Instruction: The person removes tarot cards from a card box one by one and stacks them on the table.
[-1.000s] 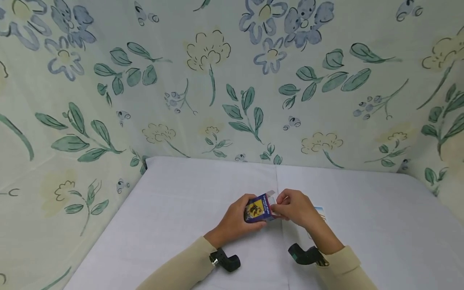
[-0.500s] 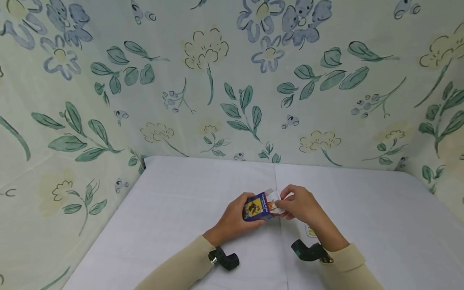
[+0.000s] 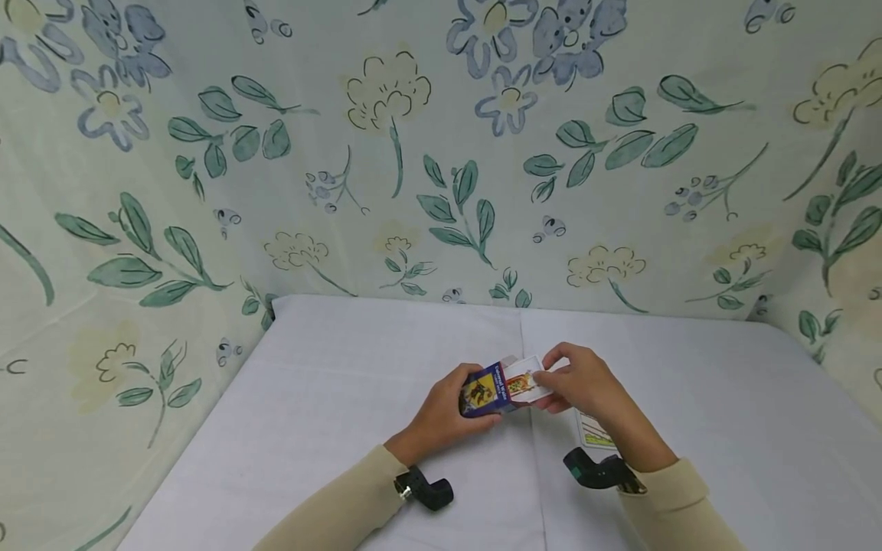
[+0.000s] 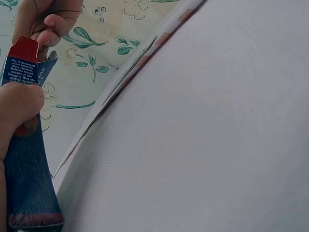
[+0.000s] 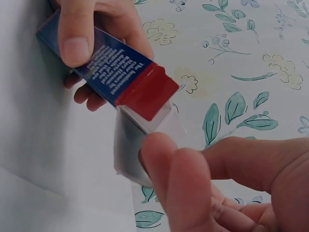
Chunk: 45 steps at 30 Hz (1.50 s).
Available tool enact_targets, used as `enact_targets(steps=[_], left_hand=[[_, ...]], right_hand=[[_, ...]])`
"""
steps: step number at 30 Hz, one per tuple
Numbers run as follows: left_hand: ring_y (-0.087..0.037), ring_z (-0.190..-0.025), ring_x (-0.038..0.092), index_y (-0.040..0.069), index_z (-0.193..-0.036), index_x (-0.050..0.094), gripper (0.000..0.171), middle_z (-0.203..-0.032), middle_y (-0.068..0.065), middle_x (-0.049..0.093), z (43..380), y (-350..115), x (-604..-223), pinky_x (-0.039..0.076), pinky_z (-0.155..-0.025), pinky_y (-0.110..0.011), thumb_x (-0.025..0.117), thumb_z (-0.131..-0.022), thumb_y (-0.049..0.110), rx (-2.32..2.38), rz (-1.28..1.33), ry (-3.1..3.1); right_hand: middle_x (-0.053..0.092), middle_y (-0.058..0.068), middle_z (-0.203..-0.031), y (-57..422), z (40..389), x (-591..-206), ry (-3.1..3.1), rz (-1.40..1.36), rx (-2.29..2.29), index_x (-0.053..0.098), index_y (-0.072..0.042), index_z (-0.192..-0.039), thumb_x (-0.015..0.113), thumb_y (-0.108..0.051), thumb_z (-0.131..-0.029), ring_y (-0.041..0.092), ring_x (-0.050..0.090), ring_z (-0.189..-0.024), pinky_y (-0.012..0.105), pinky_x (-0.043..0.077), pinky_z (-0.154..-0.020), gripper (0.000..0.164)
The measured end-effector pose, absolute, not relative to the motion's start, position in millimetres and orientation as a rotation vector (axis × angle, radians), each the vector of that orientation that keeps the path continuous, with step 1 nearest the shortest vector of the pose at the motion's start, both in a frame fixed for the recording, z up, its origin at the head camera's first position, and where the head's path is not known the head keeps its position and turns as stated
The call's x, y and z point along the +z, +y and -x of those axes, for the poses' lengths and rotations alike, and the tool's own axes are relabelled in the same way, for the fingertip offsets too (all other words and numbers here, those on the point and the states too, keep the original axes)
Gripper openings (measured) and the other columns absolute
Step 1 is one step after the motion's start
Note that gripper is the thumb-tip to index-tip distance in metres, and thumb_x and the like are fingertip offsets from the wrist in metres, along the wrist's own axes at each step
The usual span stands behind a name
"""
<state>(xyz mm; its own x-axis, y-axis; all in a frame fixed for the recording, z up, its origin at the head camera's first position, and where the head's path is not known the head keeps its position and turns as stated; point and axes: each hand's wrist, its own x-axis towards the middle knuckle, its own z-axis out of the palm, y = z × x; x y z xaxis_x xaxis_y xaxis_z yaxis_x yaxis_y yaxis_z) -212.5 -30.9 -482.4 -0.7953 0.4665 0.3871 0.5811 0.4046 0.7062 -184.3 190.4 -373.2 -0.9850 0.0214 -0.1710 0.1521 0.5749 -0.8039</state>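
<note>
My left hand [image 3: 441,417] grips a small blue tarot card box [image 3: 482,392] with a yellow picture on its front, tilted above the table. From its right end a white-bordered deck of cards [image 3: 524,380] sticks partly out, a colourful picture on its top card. My right hand [image 3: 579,383] pinches the free end of the deck between thumb and fingers. In the right wrist view, a red end flap [image 5: 152,92] of the box stands folded out, with the left thumb [image 5: 77,43] lying across the printed side. The left wrist view shows the box's side [image 4: 26,169] close up.
A single picture card [image 3: 592,432] lies on the white-covered table [image 3: 331,367], partly under the right forearm. Black wrist cameras [image 3: 430,490] jut from both wrists. Floral cloth [image 3: 441,153] hangs behind and beside the table.
The right hand has moved right and slightly away, drawing the deck further out of the box. More of the top card's picture and of the card on the table shows. The left hand stays nearly still.
</note>
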Motion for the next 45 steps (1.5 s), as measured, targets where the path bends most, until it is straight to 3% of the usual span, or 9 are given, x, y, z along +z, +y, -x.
enact_targets(steps=[7,17,34,45], left_hand=[[-0.007,-0.101,0.053,0.016,-0.135,0.042,0.070,-0.121,0.002,0.055,213.0,-31.3,-482.7,0.047,-0.086,-0.024,0.075,-0.081,0.046,-1.344,0.938,-2.528],[-0.007,-0.100,0.053,0.016,-0.134,0.043,0.069,-0.120,0.002,0.056,214.0,-31.0,-483.1,0.048,-0.083,-0.023,0.075,-0.081,0.046,-1.353,0.949,-2.521],[-0.007,-0.100,0.053,0.016,-0.133,0.043,0.068,-0.118,0.002,0.056,212.0,-31.9,-481.1,0.048,-0.083,-0.023,0.075,-0.081,0.045,-1.376,0.943,-2.523],[-0.007,-0.100,0.053,0.016,-0.134,0.043,0.068,-0.117,0.002,0.056,211.0,-31.2,-480.7,0.048,-0.083,-0.023,0.074,-0.081,0.047,-1.376,0.935,-2.521]], right_hand=[[0.068,0.020,-0.096,197.6,180.7,-368.5,2.636,-0.134,-1.424,0.049,0.001,-0.112,0.067,-0.013,-0.090,0.030,0.069,-0.065,0.040,0.056,-0.066,0.032],[0.067,0.021,-0.100,206.8,177.5,-362.9,2.636,-0.144,-1.443,0.046,0.000,-0.116,0.068,-0.010,-0.088,0.029,0.069,-0.067,0.040,0.056,-0.068,0.037],[0.067,0.018,-0.093,224.5,171.2,-357.4,2.741,-0.128,-1.399,0.044,0.001,-0.119,0.066,-0.014,-0.088,0.025,0.067,-0.067,0.037,0.056,-0.069,0.041],[0.065,0.023,-0.107,242.3,166.0,-353.7,2.787,-0.125,-1.355,0.043,-0.001,-0.124,0.064,-0.017,-0.090,0.023,0.065,-0.068,0.043,0.055,-0.076,0.043]])
